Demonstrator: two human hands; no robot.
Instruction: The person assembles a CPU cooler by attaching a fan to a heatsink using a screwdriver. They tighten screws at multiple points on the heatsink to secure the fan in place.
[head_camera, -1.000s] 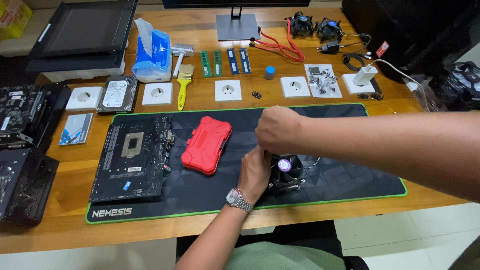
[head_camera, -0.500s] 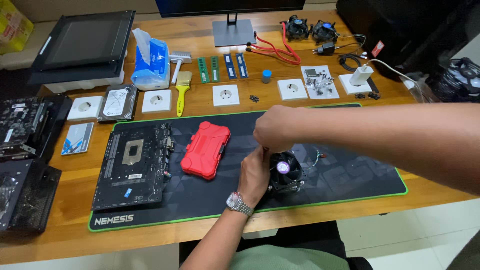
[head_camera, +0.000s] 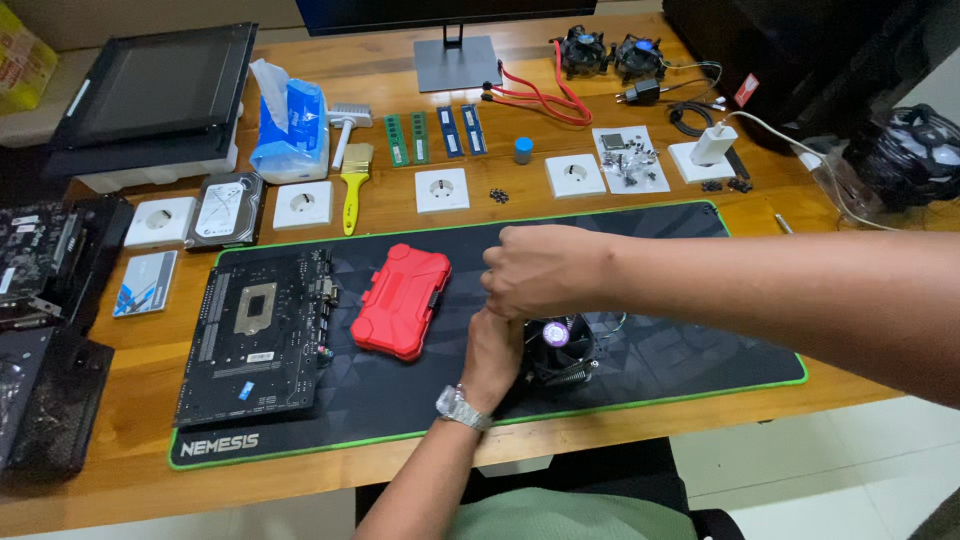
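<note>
Case (head_camera: 401, 301) between motherboard (head_camera: 258, 335) and cooler fan (head_camera: 560, 348)

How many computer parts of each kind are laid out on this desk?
Cooler fans: 3 (one under the hands, two at the back)
Memory sticks: 4
Motherboards: 1
Hard drives: 1
Total: 9

The right hand (head_camera: 545, 270), earlier closed just above the round black cooler fan with a purple hub (head_camera: 558, 345), has lifted and drifted leftward off it. The fan's top now shows uncovered.
</note>
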